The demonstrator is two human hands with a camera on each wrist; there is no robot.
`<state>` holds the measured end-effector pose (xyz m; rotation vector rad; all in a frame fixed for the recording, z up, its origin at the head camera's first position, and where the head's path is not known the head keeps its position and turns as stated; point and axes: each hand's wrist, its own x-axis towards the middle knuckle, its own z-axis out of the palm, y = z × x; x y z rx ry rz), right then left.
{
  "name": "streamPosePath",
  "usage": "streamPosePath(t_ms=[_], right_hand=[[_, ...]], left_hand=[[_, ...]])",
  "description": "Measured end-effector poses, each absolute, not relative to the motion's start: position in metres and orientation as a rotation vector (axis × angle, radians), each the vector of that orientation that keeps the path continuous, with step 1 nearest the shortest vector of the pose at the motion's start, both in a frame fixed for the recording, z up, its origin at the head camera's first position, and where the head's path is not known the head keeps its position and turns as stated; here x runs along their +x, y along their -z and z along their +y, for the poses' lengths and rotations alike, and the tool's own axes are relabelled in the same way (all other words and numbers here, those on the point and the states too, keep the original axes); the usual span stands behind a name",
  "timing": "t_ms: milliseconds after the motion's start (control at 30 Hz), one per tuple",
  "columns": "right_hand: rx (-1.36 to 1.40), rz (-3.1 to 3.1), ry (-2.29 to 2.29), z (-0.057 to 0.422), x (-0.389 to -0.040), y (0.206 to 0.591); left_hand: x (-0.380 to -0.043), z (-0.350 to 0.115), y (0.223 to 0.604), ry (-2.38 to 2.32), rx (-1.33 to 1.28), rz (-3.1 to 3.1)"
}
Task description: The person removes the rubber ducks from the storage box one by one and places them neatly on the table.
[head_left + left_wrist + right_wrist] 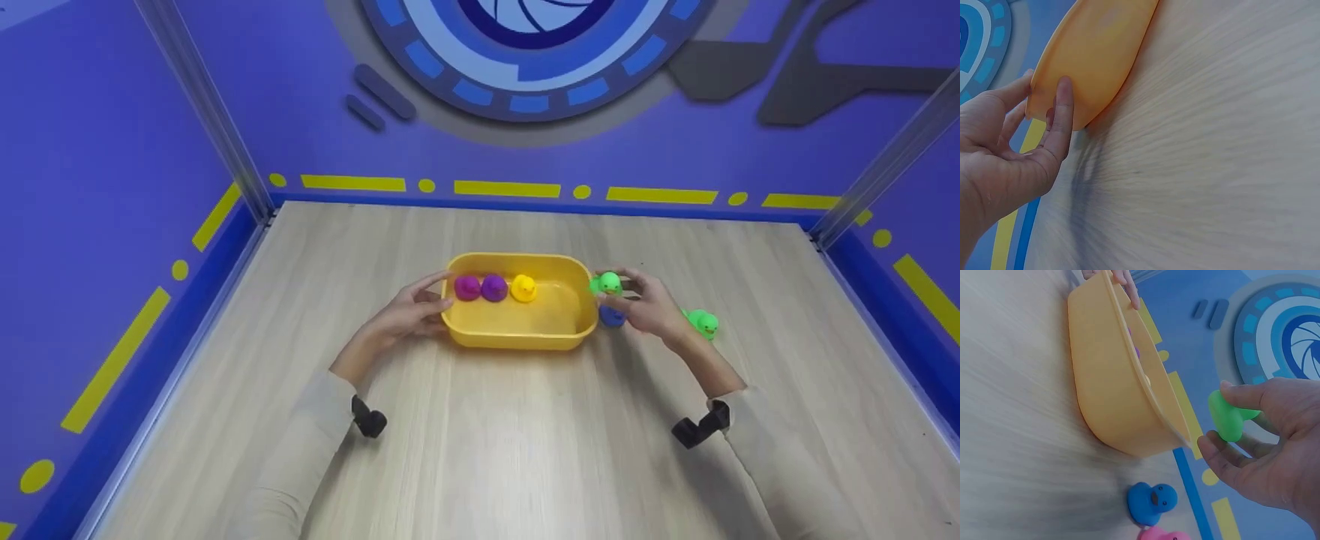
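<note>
Nearest to the person, two pale sleeves [296, 442] come in over the wooden counter [517, 435], and at each wrist there is a small black device [368, 418]. Beyond them are the two hands, one on each side of a yellow-orange tub [517, 341] which stands upright on the counter.

The left hand [405, 313] holds the left end of the tub; its fingers are bent, and the fingertips touch the outer wall and the rim. The right hand [649, 304] pinches a green duck [610, 283] between thumb and fingers, just beside the right end of the tub and higher than the counter.

To the right of the right forearm, a second green duck [705, 323] sits on the counter, well apart from the tub. Below the right hand, a blue duck [1148, 503] stands on the counter near the right end of the tub; in the head view the hand covers a part of it. Next to the blue duck, the right wrist view shows a pink thing [1165, 534], cut by the picture edge, which seems to be one more duck.

Inside the tub, toward its far wall, three ducks make a row: at the left a magenta duck [467, 288], just beside it a violet duck [494, 288], then a yellow duck [523, 289] a little apart.

Farthest is the blue-violet back wall [300, 142], with yellow dashes [507, 188] along its bottom and a large round emblem [529, 101] above.
</note>
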<state>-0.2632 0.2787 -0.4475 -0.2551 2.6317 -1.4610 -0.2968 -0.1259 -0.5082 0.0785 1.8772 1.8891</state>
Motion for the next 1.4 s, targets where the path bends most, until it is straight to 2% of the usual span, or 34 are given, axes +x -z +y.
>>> streamPosePath(t_ms=[767, 1400], right_hand=[[-0.283, 2.736, 1.584, 0.330, -0.252, 0.453], [-0.265, 2.762, 1.867, 0.350, -0.244, 0.464]], left_hand=[[-0.291, -0.121, 0.507, -1.898, 0.065, 1.904], [-0.292, -0.121, 0.512, -1.902, 0.084, 1.893]])
